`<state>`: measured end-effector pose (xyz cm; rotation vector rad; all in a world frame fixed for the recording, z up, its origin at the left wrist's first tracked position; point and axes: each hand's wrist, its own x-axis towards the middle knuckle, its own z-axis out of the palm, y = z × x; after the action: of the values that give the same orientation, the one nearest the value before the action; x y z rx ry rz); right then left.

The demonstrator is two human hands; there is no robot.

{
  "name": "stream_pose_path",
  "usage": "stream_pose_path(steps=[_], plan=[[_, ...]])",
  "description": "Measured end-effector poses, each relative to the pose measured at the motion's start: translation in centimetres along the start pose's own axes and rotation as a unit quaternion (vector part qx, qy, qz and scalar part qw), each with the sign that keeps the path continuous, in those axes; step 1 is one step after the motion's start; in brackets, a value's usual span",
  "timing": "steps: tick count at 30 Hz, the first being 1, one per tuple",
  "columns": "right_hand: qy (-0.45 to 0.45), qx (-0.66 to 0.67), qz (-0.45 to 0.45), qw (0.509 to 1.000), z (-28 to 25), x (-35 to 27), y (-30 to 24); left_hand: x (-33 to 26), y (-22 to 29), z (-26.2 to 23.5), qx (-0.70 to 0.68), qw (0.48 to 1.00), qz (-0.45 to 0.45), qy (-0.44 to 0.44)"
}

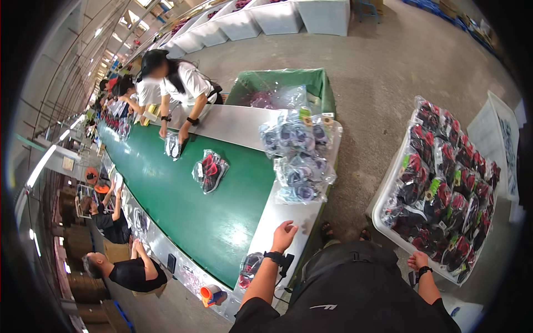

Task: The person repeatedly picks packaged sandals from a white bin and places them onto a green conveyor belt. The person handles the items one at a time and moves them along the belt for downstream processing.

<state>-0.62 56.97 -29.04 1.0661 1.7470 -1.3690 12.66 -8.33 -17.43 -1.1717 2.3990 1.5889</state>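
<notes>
My left hand (284, 235) hovers above the metal ledge at the near end of the green conveyor belt (222, 222), loosely curled with fingers apart and nothing in it. Just beyond it lies a pile of pale blue shoes (300, 136) in clear plastic bags. Partly behind my left forearm is a bagged pair of dark shoes (251, 266). My right hand (417, 260) is closed beside the near left rim of a white bin (383, 228), and nothing shows in it. Bagged black-and-red shoes (444, 183) fill that bin. A similar bagged pair (210, 171) rests on the belt.
Across the belt, a person in white (191, 83) handles a bagged shoe (173, 145). A green-lined bin (327, 91) stands past the pile. Two people in black (136, 276) sit along the left side, near an orange cup (209, 294). Another white bin (483, 130) stands far right.
</notes>
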Motion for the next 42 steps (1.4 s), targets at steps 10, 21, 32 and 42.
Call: stream_pose_path(steps=[10, 21, 32, 42], plan=[[-0.033, -0.051, -0.114, 0.992, 11.8, -5.8, -7.2, 11.5, -7.3, -15.3, -0.254, 0.945, -0.164, 0.123], [0.014, -0.345, -0.062, 0.936, 12.6, -16.0, -2.5, 31.2, -9.0, -26.2, -0.457, 0.676, -0.357, 0.455], [-0.005, -0.234, -0.017, 0.972, 11.1, -14.8, -3.0, 36.4, -10.1, -27.5, -0.029, 0.872, -0.19, 0.45], [-0.083, -0.22, -0.122, 0.964, 16.4, -14.8, -9.6, 33.8, -9.5, -22.9, -0.478, 0.743, -0.154, 0.443]])
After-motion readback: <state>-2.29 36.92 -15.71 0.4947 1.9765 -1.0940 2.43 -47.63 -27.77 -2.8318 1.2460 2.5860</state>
